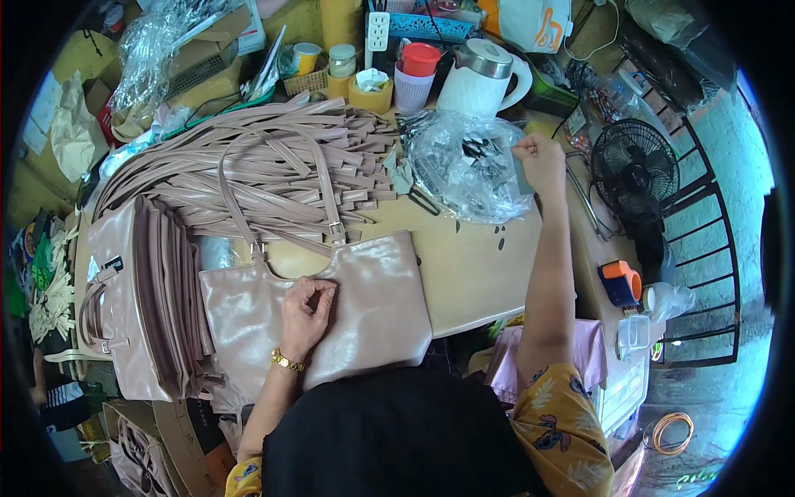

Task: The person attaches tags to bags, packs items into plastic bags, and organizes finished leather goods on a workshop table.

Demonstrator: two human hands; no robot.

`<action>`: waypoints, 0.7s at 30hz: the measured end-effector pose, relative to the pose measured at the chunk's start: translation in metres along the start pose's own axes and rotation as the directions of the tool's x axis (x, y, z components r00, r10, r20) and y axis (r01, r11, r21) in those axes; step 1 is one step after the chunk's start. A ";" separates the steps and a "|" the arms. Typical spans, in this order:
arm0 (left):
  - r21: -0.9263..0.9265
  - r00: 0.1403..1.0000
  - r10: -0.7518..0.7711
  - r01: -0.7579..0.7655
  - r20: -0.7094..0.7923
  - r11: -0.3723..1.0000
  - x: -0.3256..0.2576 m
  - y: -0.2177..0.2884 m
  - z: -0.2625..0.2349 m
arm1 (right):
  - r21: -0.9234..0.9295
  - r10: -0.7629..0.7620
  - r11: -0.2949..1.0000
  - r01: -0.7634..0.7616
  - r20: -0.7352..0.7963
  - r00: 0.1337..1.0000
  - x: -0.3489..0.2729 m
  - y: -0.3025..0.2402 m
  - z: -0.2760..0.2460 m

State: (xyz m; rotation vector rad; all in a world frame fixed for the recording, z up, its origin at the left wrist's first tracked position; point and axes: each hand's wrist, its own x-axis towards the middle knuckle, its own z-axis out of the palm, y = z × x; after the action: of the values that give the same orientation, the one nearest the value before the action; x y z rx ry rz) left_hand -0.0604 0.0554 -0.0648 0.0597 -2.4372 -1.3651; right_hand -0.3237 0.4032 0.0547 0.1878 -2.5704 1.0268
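We press our left hand [306, 311], fingers curled, on the near pink handbag [319, 311], right hand [538, 161] pinching the far clear hardware bag [464, 166]; finished bags [141, 290] stacked left, many straps [248, 161] remaining.

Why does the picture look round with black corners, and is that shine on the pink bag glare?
Head view: a fisheye lens bends straight edges like the table toward the rim and leaves dark corners. Soft daylight puts pale sheen on the pink bag under the left hand; the clear plastic bag by the right hand glints too.
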 end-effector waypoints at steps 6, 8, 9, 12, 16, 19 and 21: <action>-0.668 0.922 -0.147 0.362 0.357 0.650 0.017 0.062 -0.007 | 0.728 -0.213 0.667 -0.157 0.388 0.897 -0.099 -0.118 0.003; -0.744 0.916 -0.088 0.372 0.392 0.555 0.020 0.076 -0.003 | 0.741 -0.247 0.582 -0.335 0.554 0.795 -0.141 -0.141 0.031; -0.775 0.913 -0.061 0.376 0.403 0.508 0.020 0.078 -0.008 | 0.748 -0.272 0.507 -0.429 0.611 0.743 -0.153 -0.143 0.041; -0.763 0.848 -0.056 0.501 0.527 0.409 0.014 0.067 -0.021 | 0.692 -0.303 0.385 -0.610 0.720 0.625 -0.177 -0.144 0.064; -0.792 0.827 -0.070 0.555 0.557 0.256 -0.001 0.053 -0.032 | 0.667 -0.319 0.431 -0.608 0.743 0.589 -0.198 -0.152 0.083; -0.798 0.831 -0.105 0.554 0.546 0.236 -0.007 0.044 -0.036 | 0.654 -0.359 0.491 -0.576 0.754 0.550 -0.202 -0.156 0.086; -0.801 0.846 -0.160 0.533 0.509 0.271 -0.008 0.044 -0.038 | 0.621 -0.378 0.558 -0.551 0.781 0.497 -0.199 -0.161 0.080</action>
State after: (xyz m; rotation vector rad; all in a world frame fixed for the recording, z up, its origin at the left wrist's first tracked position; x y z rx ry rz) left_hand -0.0349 0.0501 -0.0122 0.1025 -1.4269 -3.0272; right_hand -0.1212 0.2288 0.0279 1.0978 -2.4796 2.8114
